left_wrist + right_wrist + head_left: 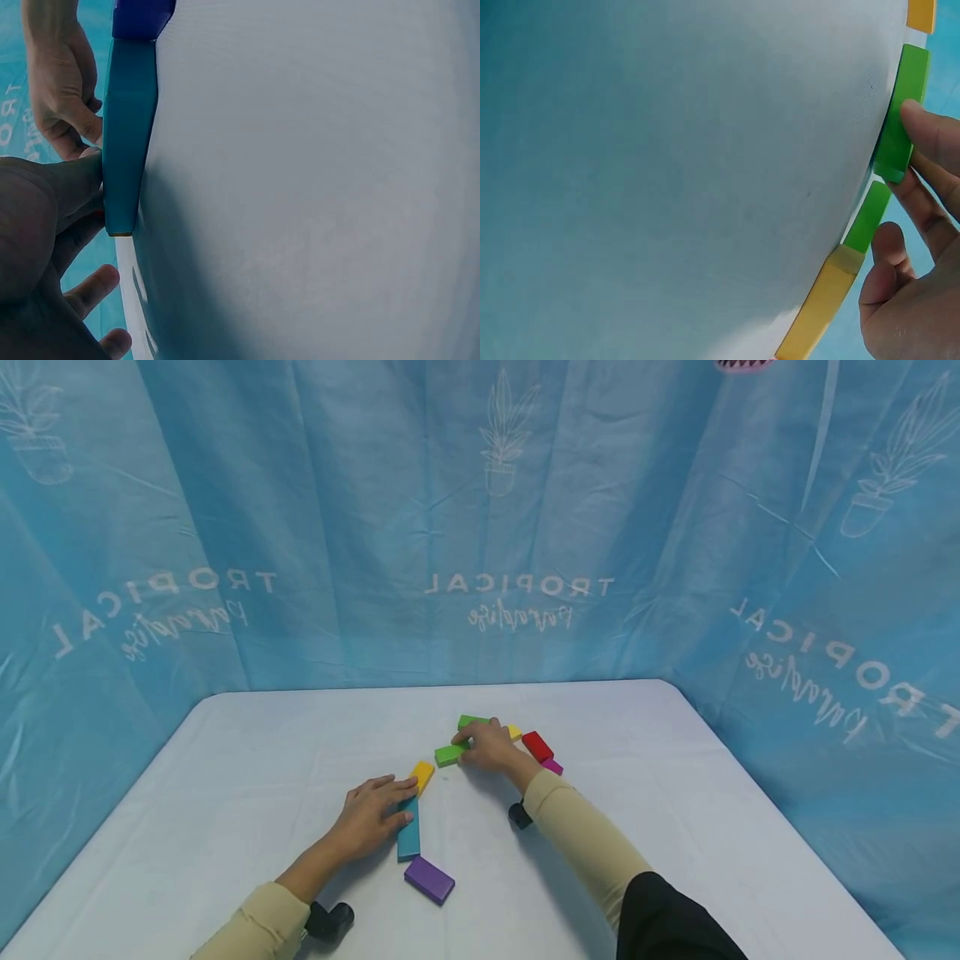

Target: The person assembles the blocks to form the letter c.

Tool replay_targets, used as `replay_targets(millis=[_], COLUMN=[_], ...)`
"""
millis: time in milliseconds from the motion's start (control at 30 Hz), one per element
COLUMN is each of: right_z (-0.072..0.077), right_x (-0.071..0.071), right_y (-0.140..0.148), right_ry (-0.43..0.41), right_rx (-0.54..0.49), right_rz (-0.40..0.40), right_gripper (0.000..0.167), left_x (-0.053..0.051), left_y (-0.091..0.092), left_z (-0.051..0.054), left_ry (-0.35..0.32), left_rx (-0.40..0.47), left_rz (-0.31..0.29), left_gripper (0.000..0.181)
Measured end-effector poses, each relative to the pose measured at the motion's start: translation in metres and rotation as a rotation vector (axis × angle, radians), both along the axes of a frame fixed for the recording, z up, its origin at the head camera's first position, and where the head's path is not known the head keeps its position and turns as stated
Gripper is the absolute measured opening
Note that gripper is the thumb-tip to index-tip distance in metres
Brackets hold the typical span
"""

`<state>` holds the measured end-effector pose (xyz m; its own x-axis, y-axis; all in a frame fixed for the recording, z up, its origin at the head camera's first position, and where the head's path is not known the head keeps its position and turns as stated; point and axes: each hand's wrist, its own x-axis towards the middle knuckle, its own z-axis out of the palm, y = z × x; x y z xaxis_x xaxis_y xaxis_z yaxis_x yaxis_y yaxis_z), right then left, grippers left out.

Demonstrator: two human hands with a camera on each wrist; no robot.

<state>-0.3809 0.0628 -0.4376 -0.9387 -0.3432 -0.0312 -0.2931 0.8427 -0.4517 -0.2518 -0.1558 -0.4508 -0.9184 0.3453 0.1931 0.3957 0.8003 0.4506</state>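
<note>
My left hand [372, 818] rests over the blue block [408, 835] and the orange block [423, 774], its thumb at the blue block's side. In the left wrist view the thumb and fingers touch the blue block [129, 142]. The right hand [489, 747] pinches the nearer green block [448, 755]; in the right wrist view its thumb lies on that green block [902, 112]. A second green block [472, 721] sits just behind, beside a yellow block [513, 732] partly hidden by the hand.
A purple block [430, 881] lies at the blue block's near end. Right of the yellow block are a red block [537, 747] and a magenta block [552, 767]. The white table [300, 735] stands before a blue curtain [375, 527].
</note>
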Motion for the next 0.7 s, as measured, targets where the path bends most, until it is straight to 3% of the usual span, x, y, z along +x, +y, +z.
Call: replay_targets(millis=[700], right_z=[0.0021], right_x=[0.0023], right_y=[-0.0045], right_ry=[-0.008], right_rx=[0.002], right_rz=[0.046], right_gripper=[0.033], left_x=[0.0014], left_y=[0.0012], left_z=[0.0002], left_ry=[-0.005], left_rx=[-0.002], left_rz=[0.010], left_gripper=[0.043])
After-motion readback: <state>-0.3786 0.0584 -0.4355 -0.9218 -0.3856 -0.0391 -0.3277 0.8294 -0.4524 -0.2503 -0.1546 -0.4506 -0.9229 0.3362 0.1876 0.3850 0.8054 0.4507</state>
